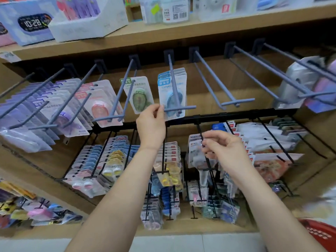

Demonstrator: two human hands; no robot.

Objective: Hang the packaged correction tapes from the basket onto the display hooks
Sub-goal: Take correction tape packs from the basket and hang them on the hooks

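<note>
Far left of the left fingers hang purple packs (76, 127), too many to count, then about four pink packs (99, 110). Just left of those fingers hangs one green pack (139, 95). The left hand (151, 124) pinches the lower corner of the front blue pack (164, 95), already on its hook (173, 79) with roughly three behind. Right of them, one bare hook (216, 79) waits. The right hand (224, 150) hangs lower, fingers loosely curled. I cannot tell whether they hold anything. One basket (320, 233) sits far below them, its contents unseen, so what remains is unclear.
</note>
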